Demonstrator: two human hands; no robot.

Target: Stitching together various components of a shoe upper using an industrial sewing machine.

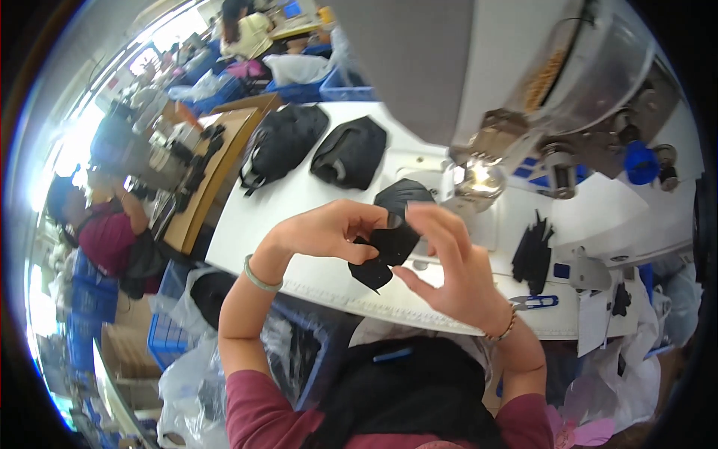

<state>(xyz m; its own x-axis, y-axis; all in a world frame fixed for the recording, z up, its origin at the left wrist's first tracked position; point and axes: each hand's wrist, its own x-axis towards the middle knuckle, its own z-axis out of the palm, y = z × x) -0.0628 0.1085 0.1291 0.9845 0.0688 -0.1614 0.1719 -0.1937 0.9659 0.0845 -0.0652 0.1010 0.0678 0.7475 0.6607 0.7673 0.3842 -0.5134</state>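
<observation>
Currently, a white table (239, 239) spans the middle; a co-worker (112, 239) is at nine o'clock, blue bins (351, 93) toward twelve. Black bundles (348, 153) lie at eleven, black strips (532, 254) at three; a sewing machine head (479, 179) blocks two. Centrally, my left hand (325, 228) pinches a black piece (396, 244); my right hand (464, 277) curves loosely beside it, contact unclear.

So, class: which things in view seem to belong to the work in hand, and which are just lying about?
Likely in the work:
- black piece, in the left hand's grip, right hand beside it
- sewing machine
- probably two black fabric items on the table

Likely just lying about:
- blue-handled tool
- black strips, though these may belong
- pink item, lower right
</observation>
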